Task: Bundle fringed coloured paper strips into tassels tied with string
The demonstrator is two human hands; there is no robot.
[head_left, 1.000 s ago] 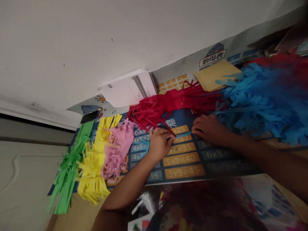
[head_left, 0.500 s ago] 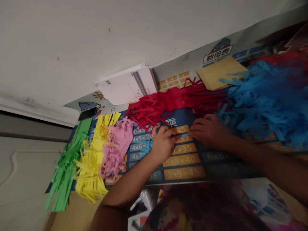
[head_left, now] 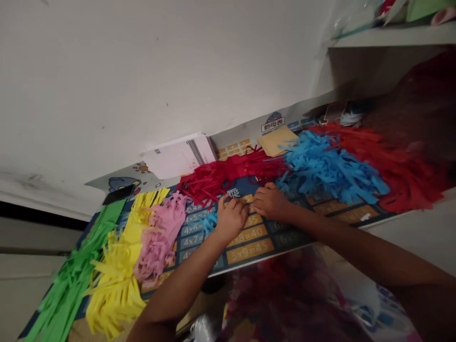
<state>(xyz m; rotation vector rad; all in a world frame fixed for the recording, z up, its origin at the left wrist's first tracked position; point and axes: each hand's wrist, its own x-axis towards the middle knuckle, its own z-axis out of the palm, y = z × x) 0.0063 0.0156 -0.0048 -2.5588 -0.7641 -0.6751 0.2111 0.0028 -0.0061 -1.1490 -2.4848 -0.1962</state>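
My left hand is closed, its fingers curled down over the table mat. Out from under it, on the left, pokes the fringe of a small blue paper tassel. My right hand is just to the right, fingertips pinched together and almost meeting the left hand's. The middle of the tassel is hidden under my hands. Right behind them lies a dark red paper tassel, fringed at both ends. To the right spreads a larger blue fringed paper bunch.
Pink, yellow and green fringed papers lie leftward. A red fringed bunch is far right. White sheets lean on the wall; tan paper and a dark phone-like object lie near it. A shelf overhangs.
The view has shifted, bringing the shelf and more of the red bunch into sight. My hands stay close together over the mat; the blue strip seen between them earlier is now hardly visible.
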